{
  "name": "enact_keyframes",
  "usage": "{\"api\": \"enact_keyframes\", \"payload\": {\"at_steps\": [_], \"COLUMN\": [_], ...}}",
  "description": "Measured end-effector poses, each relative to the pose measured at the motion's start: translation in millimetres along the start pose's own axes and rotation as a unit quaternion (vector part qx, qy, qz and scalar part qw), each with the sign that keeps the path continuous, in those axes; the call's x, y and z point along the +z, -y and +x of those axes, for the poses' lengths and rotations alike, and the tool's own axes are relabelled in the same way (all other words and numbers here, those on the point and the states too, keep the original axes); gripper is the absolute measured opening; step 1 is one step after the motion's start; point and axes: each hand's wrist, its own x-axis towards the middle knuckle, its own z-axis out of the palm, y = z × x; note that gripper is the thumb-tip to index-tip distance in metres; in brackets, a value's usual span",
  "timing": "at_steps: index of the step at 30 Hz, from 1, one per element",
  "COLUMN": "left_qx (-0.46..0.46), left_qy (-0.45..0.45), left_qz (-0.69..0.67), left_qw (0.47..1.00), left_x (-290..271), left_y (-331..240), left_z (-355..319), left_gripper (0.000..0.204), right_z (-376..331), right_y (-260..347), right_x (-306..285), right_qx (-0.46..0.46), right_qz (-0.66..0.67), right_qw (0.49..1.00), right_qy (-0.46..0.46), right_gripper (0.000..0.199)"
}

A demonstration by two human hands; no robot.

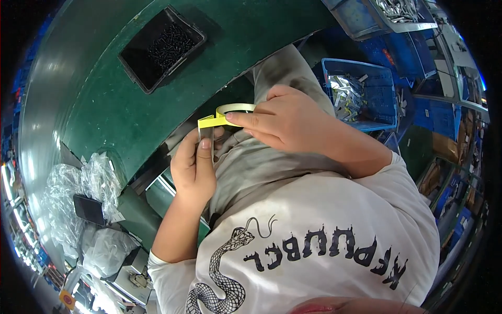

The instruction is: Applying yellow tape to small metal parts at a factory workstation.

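My left hand is closed around a small flat grey metal piece, thumb lying along its face. A roll of yellow tape is gripped in my right hand, with the index finger stretched along its lower side. From the roll, a short yellow strip runs left to the upper end of the metal piece and touches it there. Both hands are above my lap, close together. The fingers behind the metal piece are partly hidden.
A black bin of small dark parts rests on the green table. At right stands a blue crate holding metal pieces; another blue bin of metal parts is above it. Clear plastic bags and a dark box are at left.
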Motion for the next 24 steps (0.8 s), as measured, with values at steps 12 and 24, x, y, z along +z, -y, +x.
{"api": "enact_keyframes", "payload": {"at_steps": [12, 24], "left_qx": [-0.04, -0.129], "left_qy": [0.03, 0.071], "left_qz": [-0.051, -0.253], "left_qw": [0.997, 0.956], "left_x": [-3, -5], "left_y": [2, -6], "left_z": [-4, 6], "left_gripper": [0.023, 0.026], "right_z": [0, 1], "right_y": [-1, -11], "right_x": [-1, 2], "right_qx": [0.003, -0.097], "right_qz": [-0.031, -0.107], "right_qw": [0.999, 0.989], "right_qy": [0.017, 0.013], "right_gripper": [0.045, 0.042]}}
